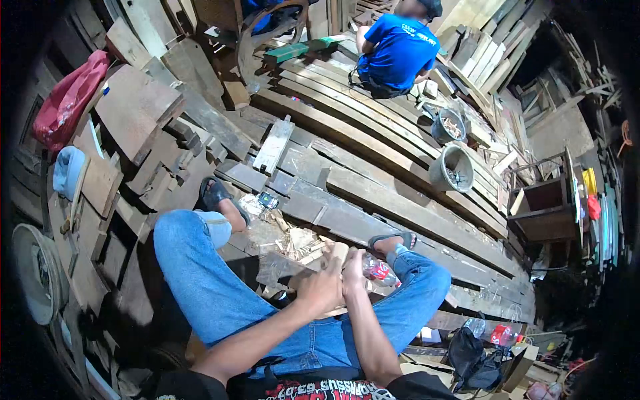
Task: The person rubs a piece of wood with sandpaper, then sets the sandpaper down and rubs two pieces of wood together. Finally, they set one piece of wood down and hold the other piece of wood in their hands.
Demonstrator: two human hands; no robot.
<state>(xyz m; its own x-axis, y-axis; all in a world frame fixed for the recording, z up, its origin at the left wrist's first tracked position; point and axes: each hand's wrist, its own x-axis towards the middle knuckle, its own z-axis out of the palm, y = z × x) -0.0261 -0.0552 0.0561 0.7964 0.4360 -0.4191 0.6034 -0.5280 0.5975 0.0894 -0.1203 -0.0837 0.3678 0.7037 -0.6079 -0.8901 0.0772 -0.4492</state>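
Both hands are close together between my bent knees. My left hand is closed round a pale wooden piece whose end sticks up past the fingers. Pressed against its side, my right hand is closed too; its grip on the same piece is partly hidden. Just right of that hand, a clear plastic bottle with a red label lies by my right leg. Wood shavings and chips are heaped in front of the hands.
Long planks run diagonally across the floor. A person in a blue shirt sits at the back. Two buckets stand at right, near a wooden frame. Stacked boards rise at left. A black bag lies lower right.
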